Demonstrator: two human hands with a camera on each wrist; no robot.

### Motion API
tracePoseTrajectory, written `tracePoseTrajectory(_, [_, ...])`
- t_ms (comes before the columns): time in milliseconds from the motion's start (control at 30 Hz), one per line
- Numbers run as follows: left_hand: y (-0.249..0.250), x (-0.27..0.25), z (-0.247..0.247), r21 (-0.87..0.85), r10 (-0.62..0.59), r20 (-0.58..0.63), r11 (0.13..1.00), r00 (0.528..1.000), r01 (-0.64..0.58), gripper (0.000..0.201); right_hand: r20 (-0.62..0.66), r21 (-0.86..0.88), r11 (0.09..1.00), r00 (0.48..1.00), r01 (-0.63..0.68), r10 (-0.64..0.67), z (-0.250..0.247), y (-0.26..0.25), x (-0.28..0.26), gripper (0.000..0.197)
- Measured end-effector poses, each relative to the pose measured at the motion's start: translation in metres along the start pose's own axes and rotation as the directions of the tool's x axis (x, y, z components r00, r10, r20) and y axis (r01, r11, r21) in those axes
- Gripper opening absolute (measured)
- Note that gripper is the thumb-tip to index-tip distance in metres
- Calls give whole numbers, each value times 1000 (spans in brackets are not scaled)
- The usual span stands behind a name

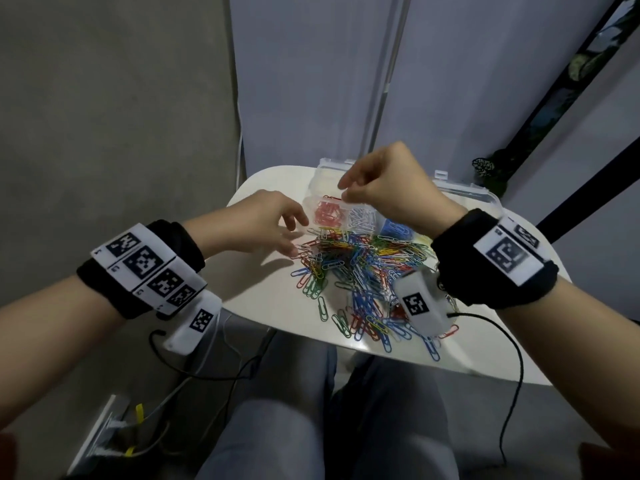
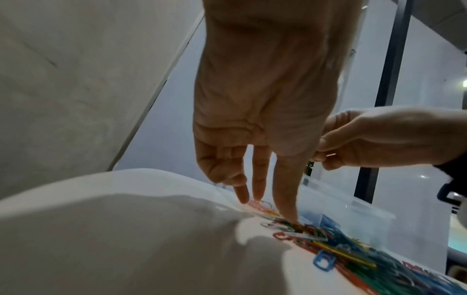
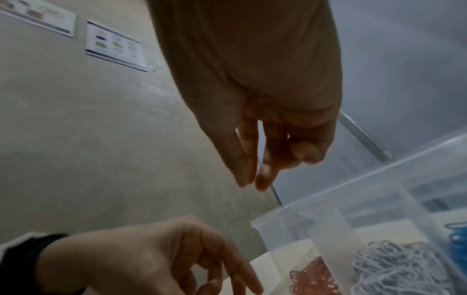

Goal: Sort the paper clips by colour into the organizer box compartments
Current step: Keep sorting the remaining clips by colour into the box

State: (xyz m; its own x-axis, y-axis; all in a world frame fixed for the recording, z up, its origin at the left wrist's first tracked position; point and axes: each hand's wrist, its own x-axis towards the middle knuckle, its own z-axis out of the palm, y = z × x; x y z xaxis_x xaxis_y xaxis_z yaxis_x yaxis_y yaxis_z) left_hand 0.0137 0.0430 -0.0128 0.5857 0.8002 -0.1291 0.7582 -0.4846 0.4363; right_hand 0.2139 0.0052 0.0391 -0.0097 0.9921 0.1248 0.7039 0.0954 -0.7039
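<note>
- The left hand (image 1: 263,220) reaches down to the far left edge of the loose heap of paper clips (image 1: 360,271) on the white counter (image 1: 263,306). Its grip is spread: the fingers (image 2: 286,191) hang nearly straight, one tip touching the heap, and nothing is pinched between them.
- The right hand (image 1: 388,188) hovers over the clear organizer box (image 1: 485,199), above its left end. Thumb and forefinger tips (image 3: 242,171) are drawn close together, the other fingers curled in. No clip shows between the tips, so I cannot tell whether this grip pinches anything.
- Just below the right grip lies the compartment of red clips (image 1: 327,214). The white clips (image 1: 362,218) sit in the next compartment to the right of it, and the blue clips (image 1: 396,230) in the one further right, partly hidden by the right wrist.
- The box stands at the far side of the counter with its lid open behind it. The mixed heap touches its near wall and spreads toward the person, under the right wrist.
- The two grips are near each other but apart, the left lower and to the left of the right.
- Both wrists wear black bands with printed markers (image 1: 145,265).
</note>
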Motion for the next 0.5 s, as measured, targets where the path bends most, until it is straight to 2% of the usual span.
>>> tracePoseTrajectory(100, [4, 1, 4, 93, 16, 118, 995, 993, -28, 66, 159, -188, 975, 984, 116, -86, 4, -1, -14, 15])
tracePoseTrajectory(200, [5, 2, 5, 121, 35, 125, 991, 991, -51, 60, 277, -364, 914, 958, 180, -79, 10, 3, -23, 29])
tracePoseTrajectory(267, [5, 4, 3, 100, 51, 39, 993, 998, -55, 43, 360, -447, 863, 931, 235, -66, 13, 7, -28, 43])
tracePoseTrajectory(333, [5, 6, -2, 5, 28, -129, 1000, 991, -27, 29, 449, -492, 816, 891, 304, -61, 12, 10, -34, 56])
tracePoseTrajectory(400, [7, 9, -8, -139, -52, -265, 990, 963, 15, 30, 515, -502, 783, 855, 366, -69, 12, 13, -39, 57])
tracePoseTrajectory(500, [10, 18, -11, -249, -140, -308, 967, 941, 63, 45, 508, -490, 793, 858, 361, -77, 12, 23, -39, 39])
